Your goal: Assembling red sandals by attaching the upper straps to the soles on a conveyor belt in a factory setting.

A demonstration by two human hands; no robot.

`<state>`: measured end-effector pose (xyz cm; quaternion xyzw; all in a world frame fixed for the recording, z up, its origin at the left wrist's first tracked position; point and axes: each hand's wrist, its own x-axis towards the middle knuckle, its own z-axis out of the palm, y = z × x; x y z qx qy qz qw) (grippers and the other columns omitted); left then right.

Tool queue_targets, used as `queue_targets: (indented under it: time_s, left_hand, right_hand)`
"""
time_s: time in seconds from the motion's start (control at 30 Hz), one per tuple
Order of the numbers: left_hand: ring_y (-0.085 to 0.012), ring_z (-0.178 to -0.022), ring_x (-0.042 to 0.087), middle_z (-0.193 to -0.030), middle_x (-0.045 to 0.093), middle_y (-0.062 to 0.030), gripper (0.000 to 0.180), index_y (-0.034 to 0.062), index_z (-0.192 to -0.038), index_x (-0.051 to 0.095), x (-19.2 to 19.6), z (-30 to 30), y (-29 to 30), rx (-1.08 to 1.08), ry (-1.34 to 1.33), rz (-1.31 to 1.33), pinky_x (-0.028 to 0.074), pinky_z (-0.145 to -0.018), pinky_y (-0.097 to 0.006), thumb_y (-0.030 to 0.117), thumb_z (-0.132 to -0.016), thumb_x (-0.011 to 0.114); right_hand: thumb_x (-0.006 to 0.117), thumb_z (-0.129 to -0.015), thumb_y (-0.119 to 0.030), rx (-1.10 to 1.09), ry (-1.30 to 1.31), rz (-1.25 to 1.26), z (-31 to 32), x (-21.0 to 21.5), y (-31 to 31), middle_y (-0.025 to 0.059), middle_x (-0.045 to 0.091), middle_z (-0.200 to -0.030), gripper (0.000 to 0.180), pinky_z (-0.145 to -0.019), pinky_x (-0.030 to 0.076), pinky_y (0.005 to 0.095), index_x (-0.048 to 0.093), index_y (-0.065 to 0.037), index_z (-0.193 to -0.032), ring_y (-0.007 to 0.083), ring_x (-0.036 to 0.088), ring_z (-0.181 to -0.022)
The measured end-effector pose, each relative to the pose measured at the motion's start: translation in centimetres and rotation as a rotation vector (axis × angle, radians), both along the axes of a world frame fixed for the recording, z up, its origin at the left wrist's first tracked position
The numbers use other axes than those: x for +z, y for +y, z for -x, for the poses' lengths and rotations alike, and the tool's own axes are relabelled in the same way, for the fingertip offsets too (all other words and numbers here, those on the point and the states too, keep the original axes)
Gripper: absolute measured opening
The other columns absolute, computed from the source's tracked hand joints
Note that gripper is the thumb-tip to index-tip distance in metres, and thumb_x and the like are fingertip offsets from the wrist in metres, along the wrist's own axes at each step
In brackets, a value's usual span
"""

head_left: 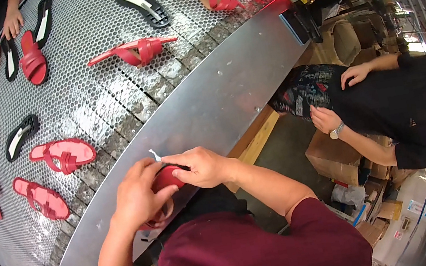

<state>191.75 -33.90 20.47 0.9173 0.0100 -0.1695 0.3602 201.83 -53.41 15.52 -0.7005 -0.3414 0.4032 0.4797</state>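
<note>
Over the metal edge of the conveyor, both my hands hold one red sandal (164,180). My left hand (140,195) wraps round its near side, hiding much of it. With thumb and fingers my right hand (199,167) pinches the other side, where a dark sole edge shows. A small white strip (155,155) sticks out beyond the fingertips. The sandal's strap hangs below my left palm. Closest on the belt lie a pink-lined sandal (42,198) and another red sandal (74,154), both with crossed straps.
The perforated conveyor belt (106,103) carries red sandals and black soles (141,4). A smooth metal rail (206,92) borders it. At the right stands a person in black (410,100) near cardboard boxes (335,155). Another person's hand (12,23) touches a sole at the far left.
</note>
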Motion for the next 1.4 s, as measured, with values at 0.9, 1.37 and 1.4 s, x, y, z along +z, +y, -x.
queue_targets:
  time_s: [0.9, 1.37, 1.4]
  left_hand:
    - [-0.0075, -0.083, 0.061, -0.094, 0.067, -0.0045, 0.032, -0.0048, -0.117, 0.059, -3.4, -2.6, 0.7, 0.997, 0.264, 0.951, 0.05, -0.074, -0.022, 0.015, -0.093, 0.065]
    - [-0.0076, -0.088, 0.062, -0.102, 0.067, -0.0051, 0.028, -0.0056, -0.119, 0.059, -3.3, 4.5, 0.3, 0.956, 0.555, 1.288, 0.05, -0.081, -0.024, 0.006, -0.093, 0.059]
    - [-0.0065, -0.084, 0.061, -0.098, 0.067, -0.0039, 0.024, -0.0052, -0.114, 0.061, -3.3, 4.2, -0.2, 0.956, 0.523, 1.156, 0.051, -0.077, -0.023, 0.007, -0.093, 0.059]
  right_hand:
    - [0.062, -0.092, -0.008, -0.155, 0.978, 0.057, 0.5, -0.6, 1.9, 0.0043, 0.069, -0.093, 0.017, -0.069, 0.053, 0.0257, 0.067, 0.003, -0.104, 0.0093, 0.063, -0.081]
    - [0.061, -0.092, -0.008, -0.189, 0.933, 0.019, -1.3, 0.3, 3.8, 0.007, 0.069, -0.099, 0.022, -0.077, 0.054, 0.0273, 0.065, 0.005, -0.11, 0.011, 0.064, -0.089]
    - [0.061, -0.092, -0.008, -0.17, 0.886, 0.061, -1.3, 0.2, 3.9, 0.0072, 0.069, -0.1, 0.023, -0.078, 0.054, 0.0277, 0.065, 0.005, -0.111, 0.0113, 0.064, -0.09]
